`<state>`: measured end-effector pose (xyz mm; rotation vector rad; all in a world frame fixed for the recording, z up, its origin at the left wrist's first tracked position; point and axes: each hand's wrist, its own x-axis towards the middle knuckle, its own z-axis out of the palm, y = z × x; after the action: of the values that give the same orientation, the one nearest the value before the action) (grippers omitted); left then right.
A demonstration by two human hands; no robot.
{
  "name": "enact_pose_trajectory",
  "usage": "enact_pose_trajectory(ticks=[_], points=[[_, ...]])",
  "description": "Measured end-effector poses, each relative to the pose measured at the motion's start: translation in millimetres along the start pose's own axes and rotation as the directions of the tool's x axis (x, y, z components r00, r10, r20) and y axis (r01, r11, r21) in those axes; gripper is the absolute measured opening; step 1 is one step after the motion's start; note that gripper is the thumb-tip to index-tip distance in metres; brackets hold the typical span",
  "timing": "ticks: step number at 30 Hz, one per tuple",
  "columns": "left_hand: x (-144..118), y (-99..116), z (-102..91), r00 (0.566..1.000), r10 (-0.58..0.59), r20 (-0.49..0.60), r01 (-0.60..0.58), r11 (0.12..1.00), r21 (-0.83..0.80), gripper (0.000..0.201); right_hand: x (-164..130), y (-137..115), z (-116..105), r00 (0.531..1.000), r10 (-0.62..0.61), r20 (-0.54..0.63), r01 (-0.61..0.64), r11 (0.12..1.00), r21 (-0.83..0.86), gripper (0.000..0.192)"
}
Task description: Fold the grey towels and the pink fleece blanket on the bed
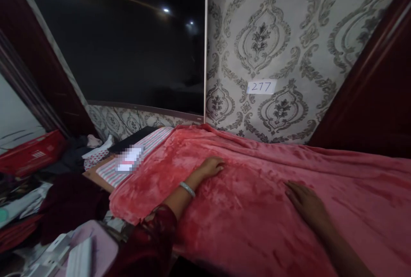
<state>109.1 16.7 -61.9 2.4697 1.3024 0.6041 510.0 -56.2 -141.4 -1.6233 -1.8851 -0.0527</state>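
Below and rightward of the television [135,50], I noted the pink-red blanket [244,208] spread out; left hand [212,167] and, farther rightward, right hand [303,202] rested loosely on it, apparently ungrasping. Judged step: smoothing. Next move seemingly called for flat strokes toward the folds [250,153].

A white paper [261,87] on the patterned wallpaper [263,39] reads "277".

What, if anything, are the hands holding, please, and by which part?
No clear hold shows: the left hand and the right hand are at the red blanket, but whether either pinches it cannot be told.
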Motion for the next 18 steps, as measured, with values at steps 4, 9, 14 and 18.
enact_pose_trajectory(ticks=[4,9,14,18], points=[[10,-28,-12.2,0.99,-0.088,-0.106,0.081,0.995,-0.066,0.018,27,-16,-14,0.975,0.194,0.109,-0.199,0.979,0.038,0.04],[7,-45,-14.2,0.977,-0.124,-0.176,0.099,0.985,-0.144,0.012,48,-44,-10,0.983,0.165,0.078,-0.179,0.953,0.243,0.031],[5,-48,-13.3,0.983,-0.106,-0.148,0.084,0.985,-0.15,0.005,36,-53,4,0.999,0.045,0.03,-0.052,0.957,0.285,0.022],[11,-51,-11.1,0.985,-0.103,-0.135,0.086,0.988,-0.126,0.01,38,-53,4,0.999,0.025,0.028,-0.03,0.977,0.213,0.018]])
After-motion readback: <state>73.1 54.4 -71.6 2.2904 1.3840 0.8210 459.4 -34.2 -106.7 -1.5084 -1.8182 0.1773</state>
